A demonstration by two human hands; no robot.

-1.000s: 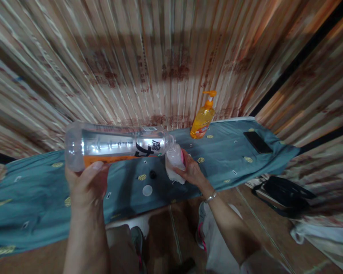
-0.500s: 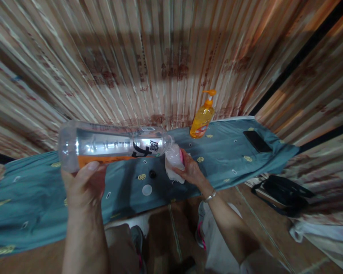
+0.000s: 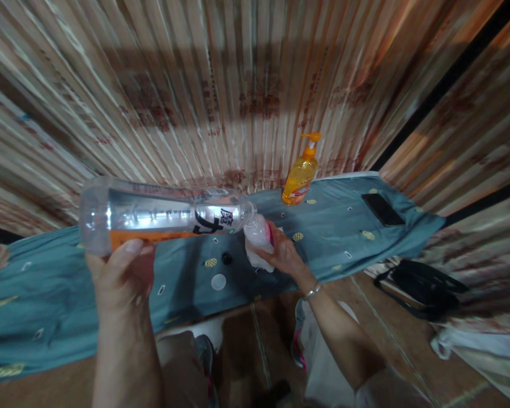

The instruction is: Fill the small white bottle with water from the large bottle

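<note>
Left hand [image 3: 123,269] grips a sideways bottle [image 3: 161,214], black label [image 3: 215,220] characters too blurred to read surely, mouth at a container [image 3: 257,231] the right hand [image 3: 284,252] clasps, above the table [image 3: 335,226] between front and back edges.

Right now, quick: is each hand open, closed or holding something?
Left hand: closed, holding the large clear bottle near its base.
Right hand: closed, holding the small whitish container.

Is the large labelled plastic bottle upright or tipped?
Tipped: the labelled plastic bottle lies sideways in the left hand, its neck pointing toward the right hand.
</note>
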